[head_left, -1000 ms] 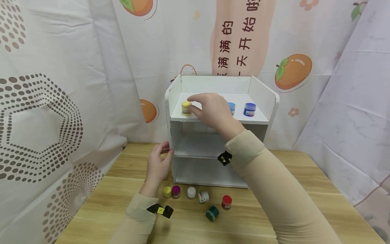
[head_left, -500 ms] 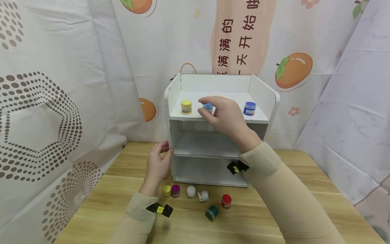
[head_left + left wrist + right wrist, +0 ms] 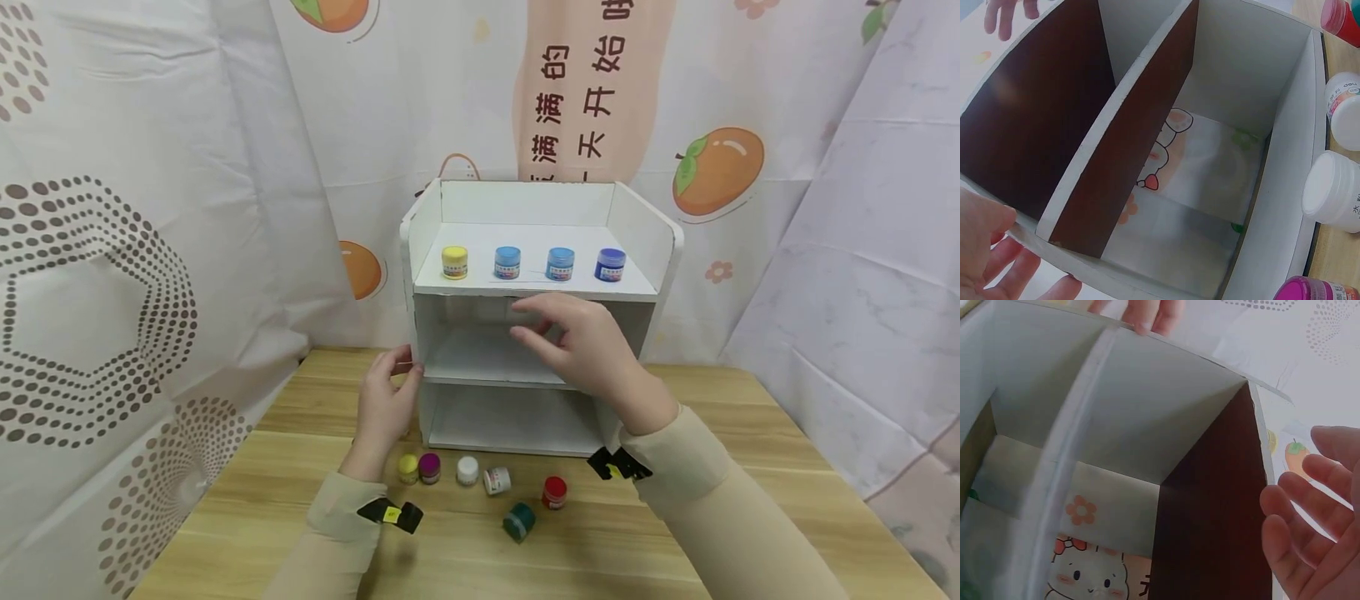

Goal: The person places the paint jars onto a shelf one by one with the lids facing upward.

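Note:
My left hand [image 3: 386,404] rests at the left side panel of a small white shelf [image 3: 495,383]. In the left wrist view the thumb of that hand [image 3: 988,250] is by the panel's front edge, with the fingers outside it. Bent and holding nothing, my right hand [image 3: 581,342] hovers in front of the shelf, below the top board. Along that board stand a yellow paint jar [image 3: 454,262], a light blue paint jar [image 3: 507,262], another light blue paint jar [image 3: 560,264] and a dark blue paint jar [image 3: 611,265].
On the wooden table [image 3: 262,517] before the shelf are a yellow jar [image 3: 408,468], a purple jar [image 3: 430,468], an upright white jar [image 3: 467,471], a tipped white jar [image 3: 497,481], a tipped dark green jar [image 3: 519,522] and a red jar [image 3: 555,492]. A patterned curtain hangs behind.
My right hand has drawn back from beside the yellow jar on the top board, moving right and then down. The light blue jars it covered are now visible. My left hand stays put.

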